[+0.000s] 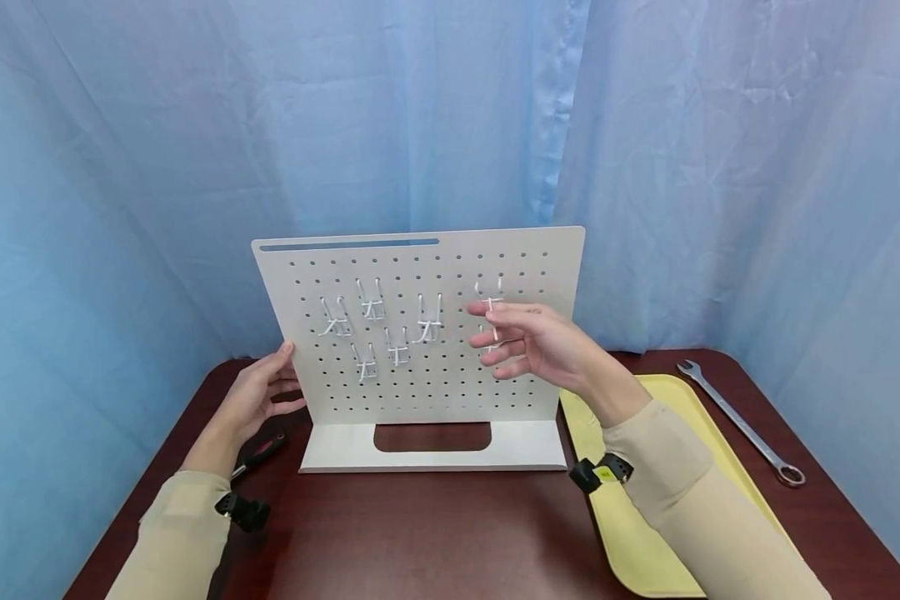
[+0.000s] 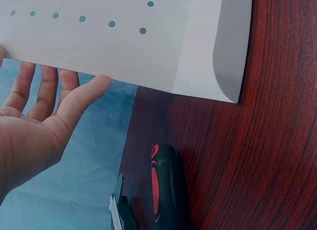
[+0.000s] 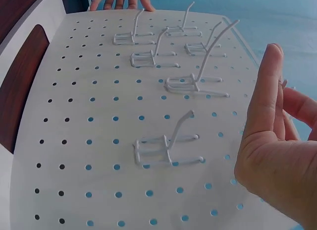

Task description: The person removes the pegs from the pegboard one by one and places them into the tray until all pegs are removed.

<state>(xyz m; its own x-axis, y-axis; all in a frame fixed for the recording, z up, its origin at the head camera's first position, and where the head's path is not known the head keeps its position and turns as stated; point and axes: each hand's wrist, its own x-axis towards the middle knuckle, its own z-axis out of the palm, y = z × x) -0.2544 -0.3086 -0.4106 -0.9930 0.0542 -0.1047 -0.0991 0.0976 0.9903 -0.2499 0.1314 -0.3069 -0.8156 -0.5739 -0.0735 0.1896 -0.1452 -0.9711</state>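
A white pegboard (image 1: 450,383) stands upright on its base, with several white wire hooks (image 1: 427,321) set in its holes. At the board's left edge my left hand (image 1: 258,387) grips it, thumb at the front and fingers behind. My right hand (image 1: 543,346) is raised before the upper right part, pinching the prong of another wire hook (image 1: 489,298) between thumb and index finger. In the right wrist view the thumb and fingers hide most of that hook. A lower hook (image 3: 168,148) sits below the right hand, partly covered by it in the head view.
Right of the board lies a yellow tray (image 1: 645,533), under the right forearm in view. A combination wrench (image 1: 742,425) rests beyond it. Left of the base lies a black-and-red tool handle (image 2: 166,190), beside a dark tool with a metal part (image 2: 119,207). Blue curtains (image 1: 420,108) surround the table.
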